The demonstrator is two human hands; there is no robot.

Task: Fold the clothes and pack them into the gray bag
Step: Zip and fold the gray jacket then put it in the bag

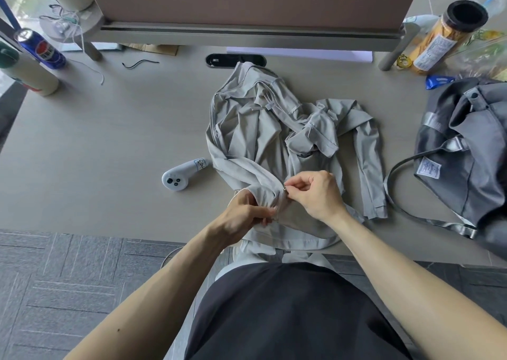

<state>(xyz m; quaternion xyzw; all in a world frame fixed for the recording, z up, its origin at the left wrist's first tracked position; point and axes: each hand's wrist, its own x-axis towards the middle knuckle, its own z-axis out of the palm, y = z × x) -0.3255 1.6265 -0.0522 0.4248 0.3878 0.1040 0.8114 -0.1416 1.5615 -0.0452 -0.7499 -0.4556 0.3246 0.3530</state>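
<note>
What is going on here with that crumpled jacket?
A person at a table is working on a light gray jacket that lies crumpled, not yet folded. The left hand grips the fabric near the hem while the right hand pinches the zipper pull, apparently to zip it up. The gray bag sits on the table to the right; its inside cannot be seen.

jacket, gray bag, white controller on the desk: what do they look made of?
The light gray jacket looks like thin woven synthetic, probably nylon or polyester: matte, falling in fine sharp creases. The gray bag looks like a heavier, slicker synthetic cloth, with a slight sheen along its folds. The white controller is hard molded plastic, going by its smooth, rounded, semi-gloss shell.
</note>
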